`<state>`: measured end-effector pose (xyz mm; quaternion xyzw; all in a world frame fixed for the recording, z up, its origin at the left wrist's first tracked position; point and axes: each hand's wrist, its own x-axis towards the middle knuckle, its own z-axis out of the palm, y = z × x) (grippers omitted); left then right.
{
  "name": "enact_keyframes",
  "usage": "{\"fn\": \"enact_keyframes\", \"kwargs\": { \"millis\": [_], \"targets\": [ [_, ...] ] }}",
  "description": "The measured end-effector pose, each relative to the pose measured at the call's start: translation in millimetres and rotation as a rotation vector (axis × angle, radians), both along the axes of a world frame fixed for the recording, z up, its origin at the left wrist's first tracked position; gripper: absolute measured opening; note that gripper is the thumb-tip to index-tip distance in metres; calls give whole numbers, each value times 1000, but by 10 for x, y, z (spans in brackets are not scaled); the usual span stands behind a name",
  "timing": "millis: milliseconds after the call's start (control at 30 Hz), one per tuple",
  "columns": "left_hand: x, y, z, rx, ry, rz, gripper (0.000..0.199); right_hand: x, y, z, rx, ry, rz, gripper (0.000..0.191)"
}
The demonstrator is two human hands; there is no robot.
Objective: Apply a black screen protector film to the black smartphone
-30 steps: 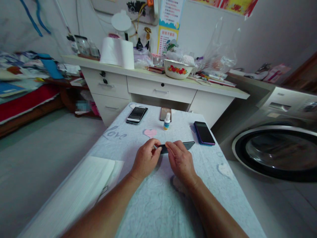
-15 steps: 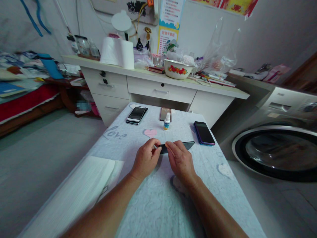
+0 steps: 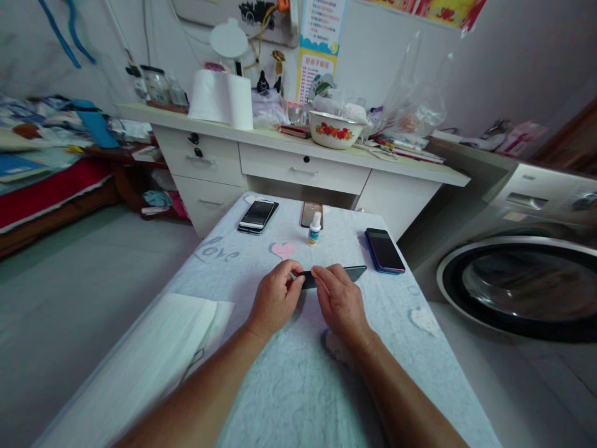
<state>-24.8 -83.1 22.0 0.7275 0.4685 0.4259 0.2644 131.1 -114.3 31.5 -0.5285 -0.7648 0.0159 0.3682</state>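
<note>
A dark, thin phone [image 3: 356, 272] is held tilted above the cloth-covered table, its narrow side towards me. My left hand [image 3: 275, 295] is closed in a pinch around its left end, thumb and forefinger on the edge. My right hand [image 3: 339, 298] lies against the phone's near side and covers its middle. Its fingertips are pressed together close to the left hand; whatever is between them, if anything, is hidden. Beyond the hands stands a small white spray bottle [image 3: 314, 229] with a blue and yellow label.
Phones lie stacked at the table's back left [image 3: 258, 214] and at its right edge [image 3: 385, 251]. Behind the bottle is a brownish phone [image 3: 308, 213]. Folded white cloth or paper [image 3: 158, 348] covers the near left. A white desk [image 3: 275, 158] and washing machine [image 3: 522, 249] stand around.
</note>
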Motion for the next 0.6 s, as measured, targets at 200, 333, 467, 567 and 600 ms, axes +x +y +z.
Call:
{"fn": "enact_keyframes", "kwargs": {
  "millis": [200, 333, 467, 567, 600],
  "targets": [
    [-2, 2, 1, -2, -6, 2, 7, -6, 2, 8, -2, -2, -1, 28],
    [-2, 3, -7, -2, 0, 5, 7, -4, 8, -6, 7, -6, 6, 29],
    [-2, 2, -5, -2, 1, 4, 7, 2, 10, -14, 9, 5, 12, 28],
    [-2, 0, 4, -6, -1, 2, 7, 10, 6, -9, 7, 6, 1, 28],
    [-3, 0, 6, -9, -2, 1, 7, 13, 4, -8, 8, 4, -6, 27]
  ]
}}
